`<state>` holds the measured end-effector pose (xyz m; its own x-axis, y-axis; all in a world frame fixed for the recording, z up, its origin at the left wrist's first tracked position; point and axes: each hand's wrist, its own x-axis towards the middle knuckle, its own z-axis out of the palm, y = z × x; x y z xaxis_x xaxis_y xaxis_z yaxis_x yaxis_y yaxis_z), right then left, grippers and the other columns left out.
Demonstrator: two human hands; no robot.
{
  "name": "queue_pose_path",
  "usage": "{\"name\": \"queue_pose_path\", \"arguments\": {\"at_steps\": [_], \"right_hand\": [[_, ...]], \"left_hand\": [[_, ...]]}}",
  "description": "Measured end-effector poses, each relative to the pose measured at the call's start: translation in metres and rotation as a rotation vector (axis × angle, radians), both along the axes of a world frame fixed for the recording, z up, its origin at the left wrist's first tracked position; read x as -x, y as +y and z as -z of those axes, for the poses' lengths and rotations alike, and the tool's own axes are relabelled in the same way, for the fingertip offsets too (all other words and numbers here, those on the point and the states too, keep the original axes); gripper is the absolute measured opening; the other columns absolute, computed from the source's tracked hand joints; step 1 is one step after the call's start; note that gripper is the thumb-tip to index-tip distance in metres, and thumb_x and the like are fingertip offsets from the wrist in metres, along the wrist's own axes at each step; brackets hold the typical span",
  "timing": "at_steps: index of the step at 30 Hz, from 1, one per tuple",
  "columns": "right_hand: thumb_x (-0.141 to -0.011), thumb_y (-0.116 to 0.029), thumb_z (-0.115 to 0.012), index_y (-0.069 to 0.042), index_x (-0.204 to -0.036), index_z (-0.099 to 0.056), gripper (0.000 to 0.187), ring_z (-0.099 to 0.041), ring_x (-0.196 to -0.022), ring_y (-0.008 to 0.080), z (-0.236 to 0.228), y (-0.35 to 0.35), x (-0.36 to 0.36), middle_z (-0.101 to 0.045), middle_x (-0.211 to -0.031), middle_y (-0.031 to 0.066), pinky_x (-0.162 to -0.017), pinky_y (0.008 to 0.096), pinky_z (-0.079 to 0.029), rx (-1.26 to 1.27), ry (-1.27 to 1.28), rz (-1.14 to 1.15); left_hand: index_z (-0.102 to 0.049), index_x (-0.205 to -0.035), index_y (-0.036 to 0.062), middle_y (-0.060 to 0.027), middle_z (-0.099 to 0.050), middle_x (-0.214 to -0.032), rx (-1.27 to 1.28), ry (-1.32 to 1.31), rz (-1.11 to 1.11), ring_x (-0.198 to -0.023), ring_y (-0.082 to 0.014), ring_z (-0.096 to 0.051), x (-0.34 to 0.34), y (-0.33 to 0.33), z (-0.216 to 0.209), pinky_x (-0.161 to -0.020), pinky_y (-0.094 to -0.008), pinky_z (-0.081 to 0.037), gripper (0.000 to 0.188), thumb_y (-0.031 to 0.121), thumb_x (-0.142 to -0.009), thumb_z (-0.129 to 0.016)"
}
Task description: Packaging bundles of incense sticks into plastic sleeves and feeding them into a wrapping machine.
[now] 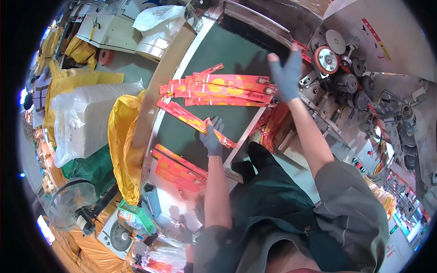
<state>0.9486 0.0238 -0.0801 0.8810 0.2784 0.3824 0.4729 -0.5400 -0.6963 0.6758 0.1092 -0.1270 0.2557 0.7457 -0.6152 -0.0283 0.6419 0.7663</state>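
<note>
My left hand (211,140), in a grey fingerless-tipped glove, grips a thin bundle of long, narrow red-and-yellow packets (189,119) lying aslant over the green belt (175,132). My right hand (287,75), gloved alike, is raised with thumb and fingers spread and holds nothing. Just left of it, a larger pile of the same packets (227,88) lies across the belt, its right ends close to my wrist. Nearer to me, another stack of red packets (175,166) rests on a pale surface beyond the belt's near end.
Rollers and a red-rimmed wheel (327,60) of a machine stand close to my right hand. Loose red wrappers (273,125) hang beside the belt. Left are a yellow sack (125,141), a white bag (91,116) and a fan (73,204). Another person's gloved hand (185,231) shows at lower left.
</note>
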Motion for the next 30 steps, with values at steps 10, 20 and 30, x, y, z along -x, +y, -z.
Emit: {"name": "queue_pose_path", "arguments": {"at_steps": [10, 20, 30], "right_hand": [[-0.081, -0.049, -0.055, 0.006, -0.128, -0.034, 0.076, -0.050, -0.107, 0.0365, 0.011, -0.030, -0.041, -0.049, -0.116, 0.0276, -0.090, 0.0379, -0.038, 0.232, 0.290, 0.058], [-0.089, -0.038, -0.050, 0.004, -0.109, -0.048, 0.047, -0.051, -0.090, 0.0197, 0.031, -0.013, -0.076, -0.055, -0.100, 0.0142, -0.080, 0.0298, -0.041, -0.391, 0.244, 0.101], [-0.087, -0.054, -0.042, 0.008, -0.097, -0.055, 0.064, -0.051, -0.097, 0.0181, 0.045, -0.036, -0.077, -0.058, -0.099, 0.0145, -0.084, 0.0309, -0.039, -0.088, 0.853, -0.168]], "left_hand": [[-0.048, -0.108, 0.0037, -0.0176, -0.059, -0.102, 0.038, 0.021, -0.012, -0.091, -0.0273, -0.060, -0.001, 0.002, 0.004, -0.076, -0.0372, -0.051, 0.027, 0.022, -0.089, -0.053], [-0.049, -0.105, 0.0029, -0.0180, -0.060, -0.098, 0.070, 0.067, -0.032, -0.084, -0.0274, -0.063, -0.004, 0.004, 0.001, -0.070, -0.0352, -0.053, 0.024, 0.020, -0.088, -0.053], [-0.047, -0.104, 0.0010, -0.0197, -0.061, -0.094, 0.108, 0.090, -0.058, -0.078, -0.0276, -0.064, -0.009, 0.004, -0.003, -0.064, -0.0334, -0.054, 0.023, 0.018, -0.089, -0.050]]}}
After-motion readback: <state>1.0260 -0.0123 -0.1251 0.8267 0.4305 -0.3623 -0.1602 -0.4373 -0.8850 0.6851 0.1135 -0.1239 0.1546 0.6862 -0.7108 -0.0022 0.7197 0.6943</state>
